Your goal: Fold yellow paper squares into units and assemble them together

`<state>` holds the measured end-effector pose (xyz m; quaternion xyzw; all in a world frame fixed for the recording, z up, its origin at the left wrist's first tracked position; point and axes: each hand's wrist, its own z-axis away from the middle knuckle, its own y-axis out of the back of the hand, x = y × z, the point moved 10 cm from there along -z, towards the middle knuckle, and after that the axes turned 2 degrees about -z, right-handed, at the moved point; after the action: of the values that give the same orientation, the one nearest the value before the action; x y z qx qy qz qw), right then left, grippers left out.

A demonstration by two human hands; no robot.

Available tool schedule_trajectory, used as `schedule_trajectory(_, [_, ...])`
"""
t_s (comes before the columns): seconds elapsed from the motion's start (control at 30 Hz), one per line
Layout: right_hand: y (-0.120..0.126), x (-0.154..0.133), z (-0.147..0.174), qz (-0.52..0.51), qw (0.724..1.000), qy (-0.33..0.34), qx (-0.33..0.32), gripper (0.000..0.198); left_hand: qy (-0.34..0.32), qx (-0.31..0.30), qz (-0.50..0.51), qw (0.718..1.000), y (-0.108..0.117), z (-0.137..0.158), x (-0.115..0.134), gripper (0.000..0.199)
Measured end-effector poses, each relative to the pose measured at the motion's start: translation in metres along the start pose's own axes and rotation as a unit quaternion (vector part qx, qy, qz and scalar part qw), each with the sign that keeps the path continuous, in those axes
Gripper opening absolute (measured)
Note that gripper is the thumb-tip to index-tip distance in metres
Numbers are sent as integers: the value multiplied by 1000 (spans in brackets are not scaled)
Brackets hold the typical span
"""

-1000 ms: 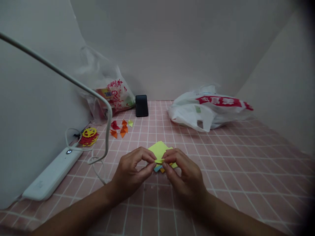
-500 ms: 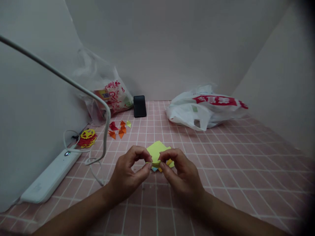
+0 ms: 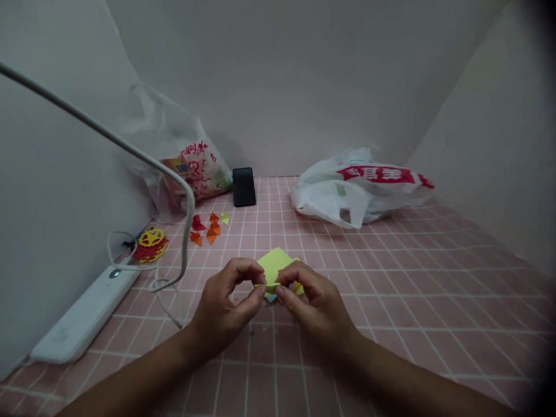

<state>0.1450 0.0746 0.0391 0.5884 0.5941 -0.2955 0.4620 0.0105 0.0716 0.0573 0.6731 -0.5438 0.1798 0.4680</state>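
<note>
Between my hands is a small folded piece of yellow paper (image 3: 271,287), seen nearly edge-on. My left hand (image 3: 228,298) pinches its left end between thumb and forefinger. At its right end, the thumb and forefinger of my right hand (image 3: 315,298) are closed on it in the same way. Just behind and below lies a stack of coloured paper sheets (image 3: 276,260), yellow on top, with blue and orange corners showing. My fingers hide part of the folded paper and of the stack.
Several small folded orange, red and yellow papers (image 3: 212,230) lie left of centre. Beyond them are a black phone (image 3: 244,187) and a clear plastic bag (image 3: 195,168). A white bag (image 3: 330,200) rests at back right. A white power strip (image 3: 87,313), cable (image 3: 130,147) and yellow-red cutouts (image 3: 150,244) occupy the left.
The whole view has shifted slightly. Both hands keep their pinch on the folded yellow paper, and my right fingers sit a little closer to the left ones.
</note>
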Motion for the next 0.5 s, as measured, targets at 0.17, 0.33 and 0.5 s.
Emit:
schedule_trajectory(0.17, [0,0,1,3,1000,0,-4,11,20,-36,8,999,-7,-5,-4,4])
schedule_trajectory(0.33, [-2,4,-1,15,1000,-9,-12,11,37,-54,29,997,-10,-7,-8,10])
schedule_trajectory(0.5, [-1,9,0,3,999,-36,-6,11,45,-16,30,998,-5,-4,-13,10])
